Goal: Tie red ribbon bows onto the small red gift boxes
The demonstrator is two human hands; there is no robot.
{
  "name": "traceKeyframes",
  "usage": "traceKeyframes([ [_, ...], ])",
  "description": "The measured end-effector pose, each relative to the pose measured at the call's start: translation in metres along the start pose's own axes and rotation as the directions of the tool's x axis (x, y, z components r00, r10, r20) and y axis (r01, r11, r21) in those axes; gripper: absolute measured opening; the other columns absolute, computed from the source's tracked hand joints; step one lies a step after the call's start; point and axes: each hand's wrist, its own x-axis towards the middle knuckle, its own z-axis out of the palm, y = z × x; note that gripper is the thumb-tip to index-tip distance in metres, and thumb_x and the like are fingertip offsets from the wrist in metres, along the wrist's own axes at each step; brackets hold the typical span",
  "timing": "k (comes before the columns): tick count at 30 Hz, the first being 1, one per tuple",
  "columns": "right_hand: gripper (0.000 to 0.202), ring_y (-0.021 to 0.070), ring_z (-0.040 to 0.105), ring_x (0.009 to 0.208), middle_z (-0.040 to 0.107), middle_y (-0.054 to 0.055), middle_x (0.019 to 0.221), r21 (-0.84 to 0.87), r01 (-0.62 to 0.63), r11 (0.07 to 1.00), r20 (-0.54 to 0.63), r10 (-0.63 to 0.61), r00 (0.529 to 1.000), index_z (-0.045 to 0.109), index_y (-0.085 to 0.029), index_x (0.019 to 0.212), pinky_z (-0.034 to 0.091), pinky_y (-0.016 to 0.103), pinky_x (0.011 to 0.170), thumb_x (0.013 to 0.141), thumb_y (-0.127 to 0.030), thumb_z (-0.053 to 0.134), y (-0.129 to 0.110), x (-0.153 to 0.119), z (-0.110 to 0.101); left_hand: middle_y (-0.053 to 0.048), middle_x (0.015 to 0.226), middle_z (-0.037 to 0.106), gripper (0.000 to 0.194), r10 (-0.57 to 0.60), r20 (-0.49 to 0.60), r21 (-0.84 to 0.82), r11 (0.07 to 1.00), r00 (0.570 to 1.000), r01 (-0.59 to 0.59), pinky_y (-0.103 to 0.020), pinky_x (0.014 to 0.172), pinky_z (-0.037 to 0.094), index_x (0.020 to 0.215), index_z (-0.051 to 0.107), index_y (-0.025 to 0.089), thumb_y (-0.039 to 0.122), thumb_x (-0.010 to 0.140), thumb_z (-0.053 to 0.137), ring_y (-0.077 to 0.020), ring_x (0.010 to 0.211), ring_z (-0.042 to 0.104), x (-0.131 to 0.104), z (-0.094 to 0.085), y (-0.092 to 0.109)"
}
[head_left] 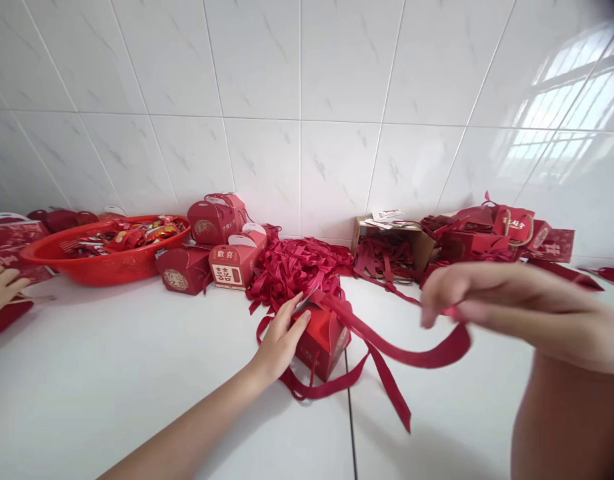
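Observation:
A small red gift box (321, 343) stands on the white table in front of me, a tag-like white edge showing at its top. My left hand (281, 335) grips its left side, thumb against the near face and fingers along the top. A dark red ribbon (421, 357) runs from the top of the box out to the right. Its end is pinched by my right hand (527, 313), which is raised off the table and slightly blurred. Another ribbon tail hangs loose on the table before the box, beside a thin cord on the box's face.
Behind the box lies a heap of red ribbons (307, 263). Several gift boxes (234, 263) and a red plastic basin (101, 270) of wrapped sweets stand left. A carton (421, 250) of ribbon and piled red bags (517, 230) sit right. Another person's hand (4, 290) is far left.

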Motion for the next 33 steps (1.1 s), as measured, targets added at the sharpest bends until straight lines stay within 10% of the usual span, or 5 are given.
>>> traceKeyframes([
  [3, 0.017, 0.0182, 0.057, 0.080, 0.064, 0.005, 0.088, -0.034, -0.119, 0.992, 0.393, 0.123, 0.912, 0.063, -0.022, 0.085, 0.046, 0.030, 0.075, 0.086, -0.035, 0.053, 0.005, 0.031, 0.024, -0.004, 0.136, 0.052, 0.042, -0.020, 0.058, -0.055, 0.998, 0.998, 0.024, -0.041, 0.104, 0.041, 0.128, 0.052, 0.026, 0.043, 0.093, 0.040, -0.0231, 0.128, 0.046, 0.000, -0.002, 0.003],
  [12, 0.020, 0.0106, 0.047, 0.063, 0.059, 0.001, 0.076, 0.273, -0.307, 0.912, 0.234, 0.246, 0.941, 0.061, -0.016, 0.077, 0.038, 0.024, 0.059, 0.082, -0.034, 0.053, 0.056, 0.086, 0.091, -0.006, 0.116, 0.063, 0.043, -0.069, 0.199, -0.207, 0.972, 0.977, 0.111, -0.035, 0.093, 0.041, 0.120, 0.053, 0.021, 0.050, 0.091, 0.040, -0.0246, 0.113, 0.053, -0.008, -0.004, 0.026],
  [23, 0.021, 0.0102, 0.049, 0.060, 0.062, 0.000, 0.068, 0.108, -0.275, 0.955, 0.224, 0.246, 0.943, 0.067, -0.016, 0.073, 0.037, 0.022, 0.056, 0.080, -0.032, 0.056, 0.044, 0.084, 0.095, -0.003, 0.093, 0.052, 0.033, 0.015, 0.423, -0.216, 0.973, 0.906, 0.084, -0.031, 0.077, 0.041, 0.096, 0.047, 0.019, 0.051, 0.090, 0.041, -0.0173, 0.084, 0.049, -0.021, -0.004, 0.038],
  [33, 0.020, 0.0086, 0.045, 0.058, 0.056, -0.003, 0.064, 0.164, -0.290, 0.943, 0.302, 0.232, 0.925, 0.062, -0.017, 0.072, 0.034, 0.021, 0.056, 0.080, -0.035, 0.059, 0.044, 0.085, 0.095, 0.001, 0.082, 0.046, 0.029, 0.015, 0.289, -0.318, 0.945, 0.957, 0.082, -0.024, 0.064, 0.043, 0.085, 0.045, 0.020, 0.047, 0.093, 0.038, -0.0122, 0.074, 0.047, -0.015, 0.001, 0.034],
])
